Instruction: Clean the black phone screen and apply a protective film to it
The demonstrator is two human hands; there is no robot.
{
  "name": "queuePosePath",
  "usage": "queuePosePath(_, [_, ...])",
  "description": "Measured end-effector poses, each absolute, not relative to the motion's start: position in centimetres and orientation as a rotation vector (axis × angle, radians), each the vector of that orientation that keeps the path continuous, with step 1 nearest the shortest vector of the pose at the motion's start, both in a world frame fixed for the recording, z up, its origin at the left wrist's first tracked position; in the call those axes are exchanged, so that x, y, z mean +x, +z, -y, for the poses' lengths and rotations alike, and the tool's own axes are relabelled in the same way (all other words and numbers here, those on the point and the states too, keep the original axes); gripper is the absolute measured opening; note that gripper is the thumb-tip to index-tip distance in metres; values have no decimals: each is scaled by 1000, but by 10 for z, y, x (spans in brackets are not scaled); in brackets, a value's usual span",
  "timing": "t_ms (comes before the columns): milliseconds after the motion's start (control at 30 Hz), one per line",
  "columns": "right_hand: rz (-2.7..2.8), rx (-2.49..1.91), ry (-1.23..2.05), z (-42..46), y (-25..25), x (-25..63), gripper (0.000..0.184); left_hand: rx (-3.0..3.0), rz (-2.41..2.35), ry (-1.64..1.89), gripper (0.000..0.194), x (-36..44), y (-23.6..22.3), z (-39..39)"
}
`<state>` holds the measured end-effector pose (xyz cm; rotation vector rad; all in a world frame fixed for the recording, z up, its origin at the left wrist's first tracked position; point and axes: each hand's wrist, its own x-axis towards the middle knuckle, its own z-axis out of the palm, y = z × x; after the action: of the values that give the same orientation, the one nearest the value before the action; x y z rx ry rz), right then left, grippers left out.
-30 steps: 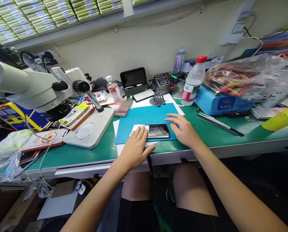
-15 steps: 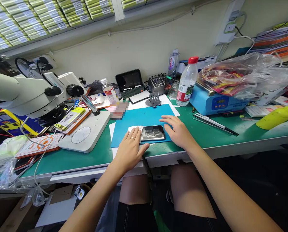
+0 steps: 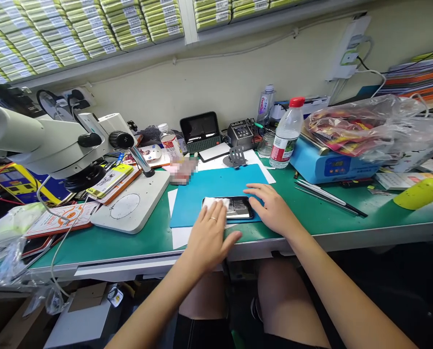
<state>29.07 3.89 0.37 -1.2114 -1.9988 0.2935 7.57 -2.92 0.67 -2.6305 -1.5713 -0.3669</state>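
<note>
Across the view, one green workbench (image 3: 154, 247). On it, at left, one white microscope (image 3: 56, 140); at centre, one blue mat (image 3: 220, 183); toward the back, three clear bottles (image 3: 286, 145), one red-capped. At the mat's front edge, two hands: left hand (image 3: 206, 236) stretched flat, fingers unclenched and pressing down; right hand (image 3: 272, 206) with fingers loosely spread, grasping nothing, beside one dark phone (image 3: 241, 208) flat on the mat. Between left fingers and phone, one white tissue (image 3: 212, 200).
</note>
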Motion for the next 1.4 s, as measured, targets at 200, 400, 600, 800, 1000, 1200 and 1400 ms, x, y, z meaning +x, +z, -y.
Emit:
queuePosePath(200, [2236, -1063, 203, -34, 4, 285, 29, -2534, 1707, -384, 73, 68, 5, 29])
queuePosePath(400, [2260, -1066, 131, -34, 3, 283, 32, -2642, 1590, -485, 82, 102, 4, 31])
queuePosePath(600, [2230, -1095, 100, -32, 4, 282, 31, -2515, 1710, -427, 67, 59, 9, 30])
queuePosePath(800, [2205, -1135, 87, -31, 2, 282, 33, -2532, 1701, -415, 63, 62, 10, 49])
queuePosePath(1000, [2214, -1128, 90, -34, 0, 282, 34, -2577, 1624, -495, 67, 98, 6, 34])
queuePosePath(1200, [2210, -1126, 82, -33, 1, 282, 33, -2532, 1681, -484, 65, 104, 11, 2])
queuePosePath(1400, [2191, -1137, 82, -30, 2, 282, 33, -2550, 1656, -468, 63, 81, 6, 34])
